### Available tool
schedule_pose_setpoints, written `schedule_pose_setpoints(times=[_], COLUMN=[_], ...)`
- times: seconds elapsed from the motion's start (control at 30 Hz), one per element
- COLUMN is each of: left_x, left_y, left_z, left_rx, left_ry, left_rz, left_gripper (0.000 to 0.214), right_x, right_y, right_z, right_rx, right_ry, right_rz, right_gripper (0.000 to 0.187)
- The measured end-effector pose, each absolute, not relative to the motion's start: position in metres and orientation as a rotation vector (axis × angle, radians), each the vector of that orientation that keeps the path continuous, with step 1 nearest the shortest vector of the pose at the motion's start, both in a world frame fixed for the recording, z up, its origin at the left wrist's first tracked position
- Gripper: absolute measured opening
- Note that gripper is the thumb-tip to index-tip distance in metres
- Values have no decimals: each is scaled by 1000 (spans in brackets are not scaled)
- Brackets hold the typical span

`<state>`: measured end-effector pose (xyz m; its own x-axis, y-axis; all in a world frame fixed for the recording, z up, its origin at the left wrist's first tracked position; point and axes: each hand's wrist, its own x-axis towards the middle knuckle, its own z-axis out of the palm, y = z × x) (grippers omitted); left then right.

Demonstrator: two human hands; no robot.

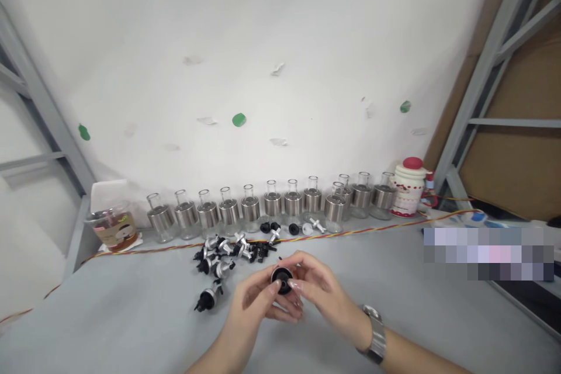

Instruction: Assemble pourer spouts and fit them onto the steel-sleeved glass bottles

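Between my two hands, above the grey table, is a round bottle pourer [282, 281] with a black inside and a silver rim, its hollow side facing me. My left hand [258, 298] grips it from the left, thumb on its black inside. From the right, my right hand [318, 289] holds the same pourer with thumb and fingers. A single black and silver pourer [208, 298] lies left of my left hand. Behind it is a pile of similar pourers [221, 254], with small black parts [260, 251] at its right end.
Several glass bottles with steel sleeves [228, 210] stand in a row along the white wall. A plastic cup [114, 228] stands at the left, a white jar with a red lid [408, 190] at the right. A twisted red-yellow cord [359, 231] crosses the table [131, 310].
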<state>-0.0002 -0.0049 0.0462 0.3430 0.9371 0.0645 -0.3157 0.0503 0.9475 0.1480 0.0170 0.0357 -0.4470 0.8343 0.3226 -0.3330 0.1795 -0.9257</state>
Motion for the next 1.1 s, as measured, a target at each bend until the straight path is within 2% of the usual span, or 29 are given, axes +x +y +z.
schedule_pose_setpoints(times=[0.53, 0.87, 1.1], left_x=[-1, -1, -1], left_y=[-1, -1, 2], left_z=[41, 43, 40], left_rx=[1038, 1030, 1003], left_ry=[856, 862, 890], left_rz=[1039, 1000, 989], left_gripper=[37, 27, 33], right_x=[148, 145, 144], right_y=[18, 19, 21], right_z=[32, 29, 26], right_rx=[-607, -631, -600], right_ry=[-1495, -1443, -1422], right_rz=[1411, 1479, 1500], right_gripper=[20, 22, 18])
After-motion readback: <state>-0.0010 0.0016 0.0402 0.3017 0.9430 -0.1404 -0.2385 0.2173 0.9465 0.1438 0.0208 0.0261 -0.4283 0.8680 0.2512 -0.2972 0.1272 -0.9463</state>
